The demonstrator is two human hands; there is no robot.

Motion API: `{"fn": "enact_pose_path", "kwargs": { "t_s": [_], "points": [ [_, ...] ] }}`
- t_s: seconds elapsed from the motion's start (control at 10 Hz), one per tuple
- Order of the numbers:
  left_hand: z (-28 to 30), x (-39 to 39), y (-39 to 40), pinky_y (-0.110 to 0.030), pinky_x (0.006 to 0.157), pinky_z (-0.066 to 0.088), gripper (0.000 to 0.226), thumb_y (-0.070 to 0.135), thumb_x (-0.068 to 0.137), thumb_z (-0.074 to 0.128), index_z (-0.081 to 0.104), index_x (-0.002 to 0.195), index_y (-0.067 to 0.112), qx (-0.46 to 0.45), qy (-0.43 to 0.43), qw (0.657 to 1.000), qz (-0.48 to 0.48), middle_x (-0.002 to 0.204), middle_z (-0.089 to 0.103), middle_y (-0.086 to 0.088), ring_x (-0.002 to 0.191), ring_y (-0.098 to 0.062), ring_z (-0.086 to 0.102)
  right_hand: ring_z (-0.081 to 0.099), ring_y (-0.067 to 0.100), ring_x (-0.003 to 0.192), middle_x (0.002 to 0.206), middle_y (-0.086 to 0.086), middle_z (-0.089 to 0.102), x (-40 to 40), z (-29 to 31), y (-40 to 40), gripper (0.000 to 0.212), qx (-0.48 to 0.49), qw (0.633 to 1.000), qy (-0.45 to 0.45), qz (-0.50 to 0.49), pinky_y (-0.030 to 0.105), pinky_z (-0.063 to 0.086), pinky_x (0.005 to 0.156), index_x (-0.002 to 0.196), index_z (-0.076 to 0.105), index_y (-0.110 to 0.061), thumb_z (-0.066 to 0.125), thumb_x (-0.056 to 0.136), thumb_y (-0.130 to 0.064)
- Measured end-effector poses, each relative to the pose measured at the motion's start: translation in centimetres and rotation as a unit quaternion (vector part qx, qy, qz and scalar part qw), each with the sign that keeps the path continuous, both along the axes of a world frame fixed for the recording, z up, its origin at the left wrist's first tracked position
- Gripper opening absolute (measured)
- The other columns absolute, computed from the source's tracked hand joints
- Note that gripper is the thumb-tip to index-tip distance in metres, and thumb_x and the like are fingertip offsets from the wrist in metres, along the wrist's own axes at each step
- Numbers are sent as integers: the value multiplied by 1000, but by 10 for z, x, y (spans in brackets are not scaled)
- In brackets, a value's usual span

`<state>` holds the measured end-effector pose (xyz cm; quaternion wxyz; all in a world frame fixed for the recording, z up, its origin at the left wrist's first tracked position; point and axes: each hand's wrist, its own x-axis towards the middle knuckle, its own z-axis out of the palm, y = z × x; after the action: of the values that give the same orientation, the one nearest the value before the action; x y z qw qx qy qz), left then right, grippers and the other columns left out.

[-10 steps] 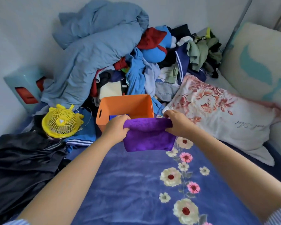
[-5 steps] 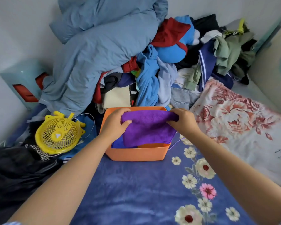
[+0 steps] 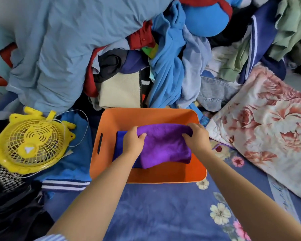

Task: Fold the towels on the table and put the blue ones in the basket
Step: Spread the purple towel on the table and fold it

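A folded purple towel (image 3: 165, 146) lies inside the orange basket (image 3: 167, 173), on top of a folded dark blue towel (image 3: 119, 141) that peeks out at its left side. My left hand (image 3: 133, 140) grips the purple towel's far left corner. My right hand (image 3: 196, 138) grips its far right corner. Both hands are down inside the basket.
A yellow fan (image 3: 30, 143) with a white cord lies left of the basket. A big heap of clothes and a pale blue duvet (image 3: 63, 49) rises behind it. A floral pillow (image 3: 268, 129) lies to the right. The blue flowered bedspread (image 3: 163, 214) stretches in front.
My hands carried the purple towel forward from above the bedspread, over the basket's rim and down onto the blue towel inside. The view moved closer to the basket.
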<state>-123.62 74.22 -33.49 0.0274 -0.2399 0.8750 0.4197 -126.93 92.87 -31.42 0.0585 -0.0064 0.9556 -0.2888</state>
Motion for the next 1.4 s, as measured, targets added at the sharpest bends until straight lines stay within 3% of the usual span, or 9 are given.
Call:
{"fn": "enact_pose_path", "kwargs": {
  "t_s": [0.2,0.4,0.6,0.7,0.9,1.0,1.1,1.2,1.4],
  "points": [
    [-84,-28,20,-38,94,39,37,20,97,41,41,126,-4,-53,-180,981,-41,132,47,-21,122,-34,45,52,33,111,117,22,58,-29,-73,-10,27,132,979,-154,25,31,36,86,110,59,0,49,86,-3],
    [-133,-59,32,-41,93,41,34,16,97,41,41,125,-3,-52,-215,975,-25,130,46,-21,119,-36,47,52,32,111,121,23,54,-58,-123,-16,29,108,973,-202,-40,26,33,73,115,53,4,37,92,-3],
    [-164,-84,31,-42,85,43,51,14,94,46,23,139,6,-49,-131,990,3,125,53,-18,113,-36,52,43,32,116,128,21,43,-77,-163,-18,31,106,983,-150,-7,21,31,79,121,44,2,34,93,-1],
    [-178,-85,30,-42,86,43,52,14,93,48,24,139,6,-35,-94,995,13,125,52,-20,113,-36,52,34,32,123,134,21,35,-77,-176,-19,36,157,981,-115,5,38,31,97,129,36,0,29,94,-1],
    [-198,-77,30,-34,99,40,53,15,93,48,27,140,2,-53,-16,997,-59,145,32,-17,128,-32,42,41,45,124,129,35,43,-55,-195,-22,37,249,963,-5,107,49,35,103,121,48,9,40,85,4],
    [-209,-65,28,-39,111,29,51,14,92,50,34,137,-3,-192,27,965,-175,149,26,-22,136,-35,32,-7,31,143,154,19,-5,-49,-214,-16,53,258,951,-115,122,39,-2,117,145,7,-5,25,99,-22],
    [-221,-56,24,-40,114,12,57,27,92,50,33,139,-1,-300,27,909,-289,151,25,-18,142,-33,18,-15,28,142,153,17,-16,-46,-226,-19,60,263,950,-136,99,37,-5,117,145,-4,-5,24,99,-32],
    [-235,-62,15,-34,113,-7,63,38,97,31,10,146,6,-318,-17,886,-336,157,0,-9,144,-25,-11,-15,26,143,154,15,-17,-48,-232,-22,62,259,952,-147,72,36,-4,117,145,-7,-5,23,99,-34],
    [-246,-77,16,-30,110,-14,63,38,98,26,3,146,6,-338,-24,873,-352,157,-4,-7,144,-21,-12,-15,25,143,153,13,-18,-49,-239,-23,63,288,940,-173,62,34,-6,117,143,-11,-4,17,99,-37]
  ]
}}
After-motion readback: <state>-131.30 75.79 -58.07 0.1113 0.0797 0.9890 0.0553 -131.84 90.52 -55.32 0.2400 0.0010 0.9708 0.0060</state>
